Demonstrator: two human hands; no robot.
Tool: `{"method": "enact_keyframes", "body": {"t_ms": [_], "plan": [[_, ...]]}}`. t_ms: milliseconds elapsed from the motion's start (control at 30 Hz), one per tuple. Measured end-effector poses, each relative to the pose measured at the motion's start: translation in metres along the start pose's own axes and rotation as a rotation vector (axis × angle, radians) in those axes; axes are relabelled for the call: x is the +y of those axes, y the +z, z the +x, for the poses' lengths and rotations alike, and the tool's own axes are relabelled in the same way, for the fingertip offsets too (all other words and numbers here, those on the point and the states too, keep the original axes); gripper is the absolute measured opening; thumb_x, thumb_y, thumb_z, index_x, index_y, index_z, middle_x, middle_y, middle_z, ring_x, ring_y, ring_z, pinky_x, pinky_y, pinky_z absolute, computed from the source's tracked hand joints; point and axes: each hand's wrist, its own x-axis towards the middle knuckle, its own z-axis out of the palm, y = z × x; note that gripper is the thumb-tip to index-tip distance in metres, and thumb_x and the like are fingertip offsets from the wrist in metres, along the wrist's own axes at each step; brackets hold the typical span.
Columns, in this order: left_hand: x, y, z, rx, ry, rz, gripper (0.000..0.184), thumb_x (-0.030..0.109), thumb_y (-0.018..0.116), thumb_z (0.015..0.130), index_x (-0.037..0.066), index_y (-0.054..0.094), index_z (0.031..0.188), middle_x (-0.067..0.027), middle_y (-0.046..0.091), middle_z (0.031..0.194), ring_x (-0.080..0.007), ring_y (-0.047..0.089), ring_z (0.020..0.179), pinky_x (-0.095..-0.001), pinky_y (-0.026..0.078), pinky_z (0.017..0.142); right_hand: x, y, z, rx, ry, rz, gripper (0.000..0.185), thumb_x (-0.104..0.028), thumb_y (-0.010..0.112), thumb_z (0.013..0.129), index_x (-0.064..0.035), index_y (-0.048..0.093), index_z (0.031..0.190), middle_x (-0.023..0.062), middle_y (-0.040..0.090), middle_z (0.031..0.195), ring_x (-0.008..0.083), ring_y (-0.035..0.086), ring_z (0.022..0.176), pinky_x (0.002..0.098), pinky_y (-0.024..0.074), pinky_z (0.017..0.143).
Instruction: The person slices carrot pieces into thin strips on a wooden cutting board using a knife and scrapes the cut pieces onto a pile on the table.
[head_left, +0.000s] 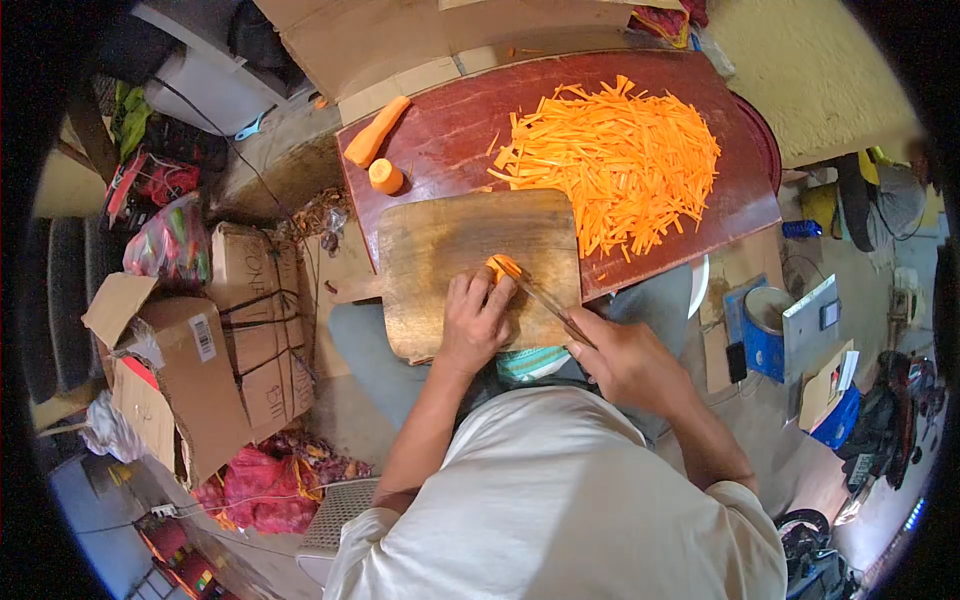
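On the wooden cutting board (430, 225), my left hand (478, 318) presses down with bent fingers on a piece of carrot (503, 266). My right hand (630, 360) is wrapped round the handle of a knife (548, 303), whose blade reaches to the carrot piece at my left fingertips. Beyond the board, a large heap of carrot strips (615, 160) lies on the dark red table (455, 118). A long peeled carrot (377, 131) and a short carrot chunk (385, 176) rest near the table's left side. The carrot's underside is hidden by my fingers.
Cardboard boxes (190, 370) stand at the left, one tied with cord. Below them lies a red mesh sack (265, 485). To the right is a blue container (768, 335) on the floor. A cardboard sheet (350, 35) stands behind the table. The board overhangs the table's near edge.
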Motion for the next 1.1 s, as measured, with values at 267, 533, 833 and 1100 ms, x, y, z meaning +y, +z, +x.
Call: {"method": "enact_keyframes", "body": {"t_ms": [267, 533, 833, 1100], "plan": [[0.002, 0.000, -0.001, -0.003, -0.025, -0.037, 0.060, 0.000, 0.072, 0.069, 0.004, 0.071, 0.129, -0.0200, 0.062, 0.120, -0.0404, 0.059, 0.101, -0.0522, 0.052, 0.091, -0.005, 0.001, 0.012, -0.009, 0.053, 0.069, 0.037, -0.017, 0.063, 0.107, 0.0013, 0.053, 0.138, 0.0283, 0.074, 0.099, 0.0458, 0.075, 0.092, 0.0571, 0.0601, 0.073], [-0.002, 0.000, -0.001, 0.046, 0.045, 0.015, 0.059, 0.001, 0.075, 0.070, 0.006, 0.071, 0.129, -0.0181, 0.060, 0.118, -0.0397, 0.059, 0.100, -0.0514, 0.048, 0.086, 0.030, 0.029, 0.061, 0.058, -0.053, 0.019, 0.040, -0.021, 0.060, 0.108, -0.0041, 0.052, 0.144, 0.0309, 0.074, 0.105, 0.0516, 0.072, 0.098, 0.0607, 0.0575, 0.079], [0.001, 0.001, 0.003, 0.108, 0.056, 0.014, 0.050, 0.001, 0.075, 0.073, 0.003, 0.073, 0.123, -0.0147, 0.063, 0.112, -0.0353, 0.062, 0.100, -0.0508, 0.047, 0.088, -0.010, -0.009, 0.004, -0.082, 0.067, 0.024, 0.037, -0.019, 0.057, 0.109, 0.0017, 0.053, 0.139, 0.0278, 0.074, 0.106, 0.0461, 0.075, 0.096, 0.0555, 0.0605, 0.075], [-0.001, 0.000, 0.001, 0.094, 0.059, 0.032, 0.053, 0.003, 0.076, 0.071, 0.002, 0.072, 0.124, -0.0164, 0.066, 0.121, -0.0352, 0.063, 0.102, -0.0526, 0.046, 0.091, -0.003, 0.009, 0.018, -0.022, 0.023, 0.061, 0.040, -0.020, 0.060, 0.108, 0.0002, 0.051, 0.142, 0.0289, 0.074, 0.104, 0.0486, 0.074, 0.095, 0.0568, 0.0601, 0.074]]}}
